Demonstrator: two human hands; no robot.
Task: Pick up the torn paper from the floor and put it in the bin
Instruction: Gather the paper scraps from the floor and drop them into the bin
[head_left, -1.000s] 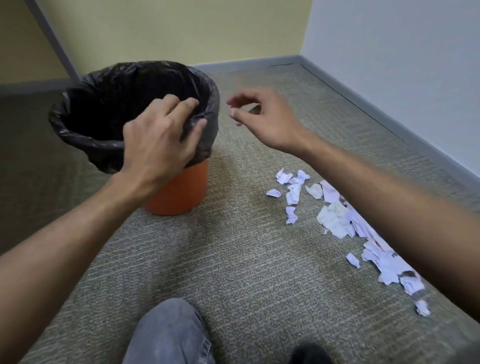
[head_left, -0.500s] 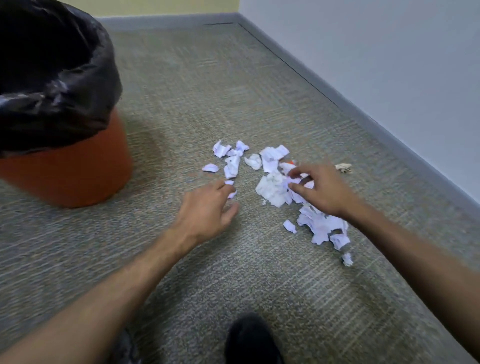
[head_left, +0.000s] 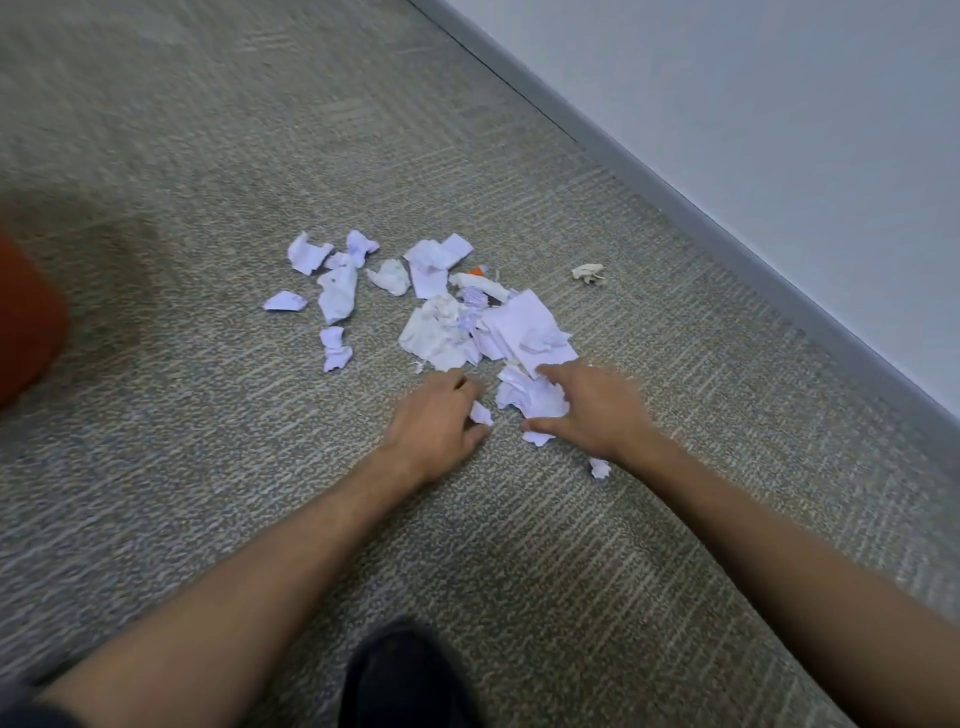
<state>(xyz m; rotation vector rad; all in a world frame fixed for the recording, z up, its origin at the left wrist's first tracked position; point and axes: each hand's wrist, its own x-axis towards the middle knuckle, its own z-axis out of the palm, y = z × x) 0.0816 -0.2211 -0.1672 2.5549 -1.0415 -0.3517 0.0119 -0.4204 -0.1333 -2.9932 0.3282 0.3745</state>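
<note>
At frame centre, your left hand (head_left: 436, 423) pinches a paper scrap (head_left: 480, 413) while your right hand (head_left: 592, 410) spreads over the torn paper (head_left: 488, 322) on the carpet (head_left: 208, 441)

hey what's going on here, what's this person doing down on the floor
A person is clearing torn paper scraps off a grey carpet near a wall. Both bare hands are down at the near edge of the pile: the left hand is closing on a small scrap, the right hand rests on crumpled pieces. Most of the paper is on the floor. Only an orange edge of the bin shows at far left.
</note>
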